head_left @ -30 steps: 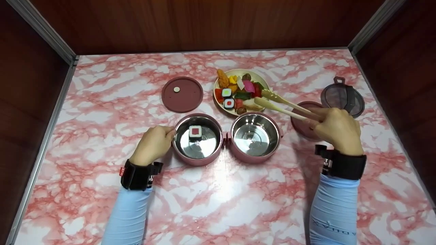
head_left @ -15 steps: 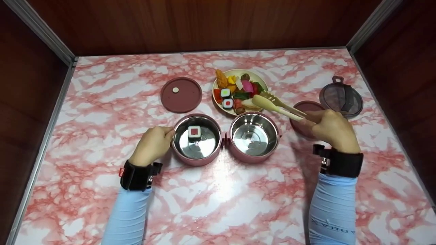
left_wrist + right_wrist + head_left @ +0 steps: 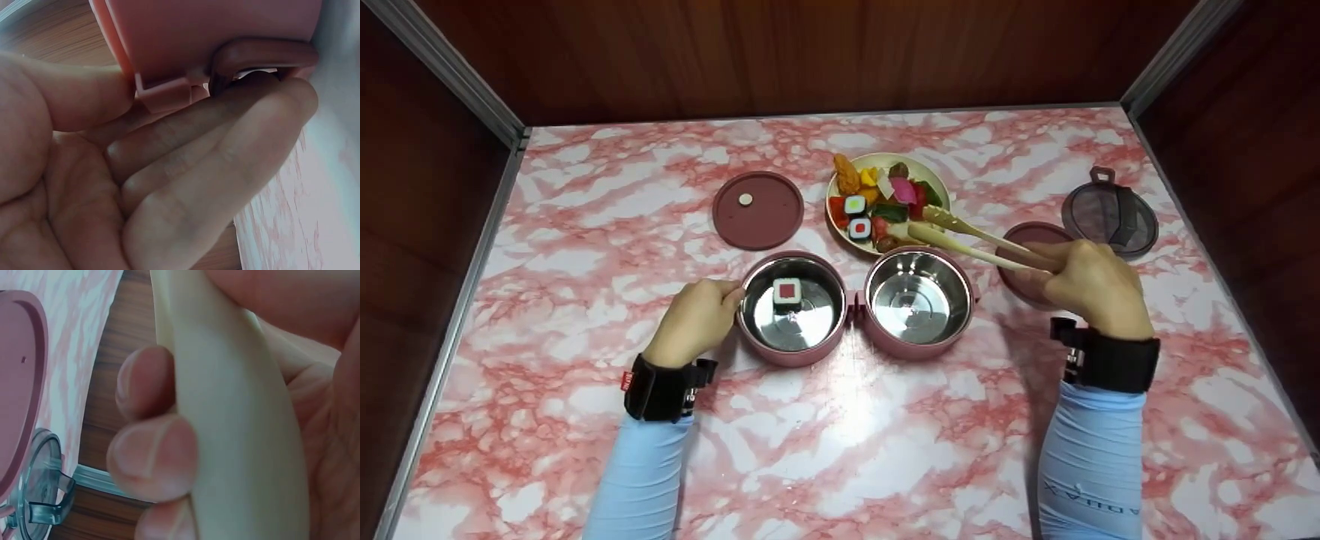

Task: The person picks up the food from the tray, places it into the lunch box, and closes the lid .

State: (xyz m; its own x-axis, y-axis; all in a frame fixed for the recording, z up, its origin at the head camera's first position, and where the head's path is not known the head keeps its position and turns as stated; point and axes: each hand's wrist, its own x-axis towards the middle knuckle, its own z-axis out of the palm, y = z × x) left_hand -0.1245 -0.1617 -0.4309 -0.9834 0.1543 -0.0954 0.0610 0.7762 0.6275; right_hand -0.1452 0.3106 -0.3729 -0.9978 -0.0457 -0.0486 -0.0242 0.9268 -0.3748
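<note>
My left hand grips the handle of the left pink pot, thumb near its rim and fingers at the handle. One sushi roll piece with a red centre sits inside this steel-lined pot. Beside it, joined or touching at the side, stands a second pink pot with a bare steel inside. My right hand holds cream tongs, fingers curled around them. The tong tips are parted at the right front of a cream plate of toy-like food. Whether they touch food cannot be told.
Behind the left pot lies a dark pink round lid with a small white knob. Another dark pink lid lies partly under the right hand. A transparent grey lid lies at the far right. Two sushi pieces sit on the plate's left side.
The tongs have shifted slightly left over the plate; their tips came closer together, then parted again. The left hand and both pots stay in place.
</note>
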